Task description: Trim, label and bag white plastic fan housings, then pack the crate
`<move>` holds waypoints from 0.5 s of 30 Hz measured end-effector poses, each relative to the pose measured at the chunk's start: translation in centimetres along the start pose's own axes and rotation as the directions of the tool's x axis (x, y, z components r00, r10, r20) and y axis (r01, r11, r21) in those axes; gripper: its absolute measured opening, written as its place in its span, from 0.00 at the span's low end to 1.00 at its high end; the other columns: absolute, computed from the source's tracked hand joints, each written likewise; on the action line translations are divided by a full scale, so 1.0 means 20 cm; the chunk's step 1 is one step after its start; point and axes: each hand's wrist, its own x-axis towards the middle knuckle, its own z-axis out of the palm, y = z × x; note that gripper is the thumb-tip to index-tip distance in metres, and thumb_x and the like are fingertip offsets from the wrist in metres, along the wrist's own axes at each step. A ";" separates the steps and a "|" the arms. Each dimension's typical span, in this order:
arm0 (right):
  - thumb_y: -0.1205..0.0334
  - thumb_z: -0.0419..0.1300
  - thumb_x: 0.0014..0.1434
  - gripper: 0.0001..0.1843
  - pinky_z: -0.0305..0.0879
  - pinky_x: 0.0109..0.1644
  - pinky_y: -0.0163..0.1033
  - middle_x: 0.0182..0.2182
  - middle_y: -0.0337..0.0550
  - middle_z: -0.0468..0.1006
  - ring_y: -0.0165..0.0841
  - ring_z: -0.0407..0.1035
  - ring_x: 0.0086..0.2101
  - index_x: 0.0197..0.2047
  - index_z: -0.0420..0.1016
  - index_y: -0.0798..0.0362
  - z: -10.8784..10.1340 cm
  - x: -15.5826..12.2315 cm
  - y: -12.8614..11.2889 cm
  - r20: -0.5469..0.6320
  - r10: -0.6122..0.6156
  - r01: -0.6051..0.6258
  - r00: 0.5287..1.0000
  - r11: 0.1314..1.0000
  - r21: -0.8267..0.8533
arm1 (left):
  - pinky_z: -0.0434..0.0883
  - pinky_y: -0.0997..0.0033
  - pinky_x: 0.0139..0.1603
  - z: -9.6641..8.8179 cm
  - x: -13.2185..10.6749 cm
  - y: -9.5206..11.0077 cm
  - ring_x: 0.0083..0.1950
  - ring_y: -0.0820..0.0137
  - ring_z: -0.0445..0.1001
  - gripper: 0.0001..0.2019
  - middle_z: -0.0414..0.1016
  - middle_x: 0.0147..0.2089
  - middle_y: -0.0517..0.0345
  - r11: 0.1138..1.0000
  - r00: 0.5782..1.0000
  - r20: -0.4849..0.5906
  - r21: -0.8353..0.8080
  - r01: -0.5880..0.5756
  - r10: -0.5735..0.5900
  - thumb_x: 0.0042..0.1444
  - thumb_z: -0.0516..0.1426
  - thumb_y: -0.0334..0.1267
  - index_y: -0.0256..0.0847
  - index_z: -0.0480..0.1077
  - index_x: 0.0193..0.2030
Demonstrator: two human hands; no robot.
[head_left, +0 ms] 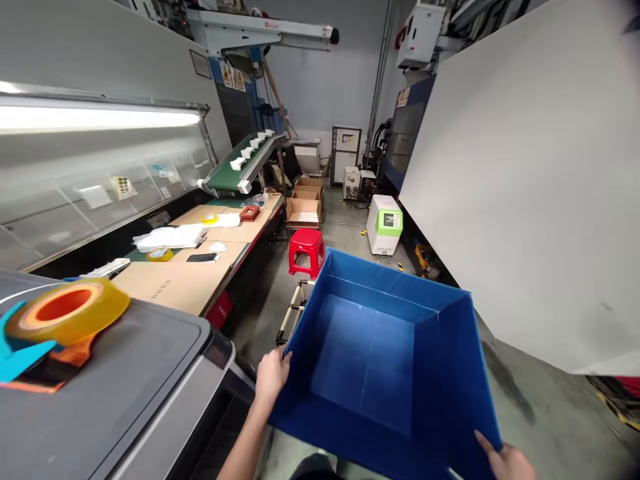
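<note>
I hold a large empty blue plastic box [370,347] up in front of me, its open top tilted toward the camera. My left hand [271,375] grips the box's near left rim, fingers curled over the edge. My right hand [505,459] clasps the near right corner at the bottom of the view, only partly visible. Nothing lies inside the box.
A grey machine top [125,393] at lower left carries a tape dispenser with a yellow roll [65,313]. A long workbench [200,260] runs along the left. Beyond the box stand a red stool [307,250] and cardboard boxes [305,200]. A big white panel [530,187] fills the right.
</note>
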 end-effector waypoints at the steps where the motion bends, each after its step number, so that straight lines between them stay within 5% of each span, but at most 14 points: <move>1: 0.41 0.54 0.63 0.29 0.72 0.40 0.46 0.26 0.54 0.80 0.46 0.78 0.31 0.17 0.71 0.48 0.01 0.12 -0.14 0.037 -0.042 0.042 0.998 0.999 -0.006 | 0.74 0.56 0.52 -0.01 0.11 0.01 0.48 0.64 0.79 0.15 0.80 0.45 0.52 0.999 0.999 -0.014 0.011 0.036 -0.036 0.68 0.54 0.43 0.38 0.73 0.55; 10: 0.45 0.52 0.65 0.29 0.68 0.37 0.46 0.25 0.57 0.80 0.49 0.78 0.31 0.15 0.65 0.47 0.38 1.17 -1.25 0.221 -0.268 0.283 0.938 0.959 -0.037 | 0.75 0.54 0.52 -0.05 1.08 -0.01 0.51 0.62 0.77 0.17 0.76 0.52 0.50 0.954 0.948 -0.141 0.054 0.295 -0.285 0.65 0.57 0.45 0.39 0.70 0.57; 15: 0.47 0.51 0.65 0.28 0.70 0.37 0.46 0.28 0.58 0.81 0.50 0.79 0.34 0.16 0.68 0.48 0.53 1.51 -1.69 0.340 -0.283 0.315 0.897 0.948 -0.043 | 0.75 0.54 0.52 -0.13 1.50 -0.02 0.52 0.62 0.76 0.16 0.75 0.53 0.50 0.938 0.933 -0.147 0.060 0.341 -0.329 0.65 0.58 0.44 0.39 0.71 0.56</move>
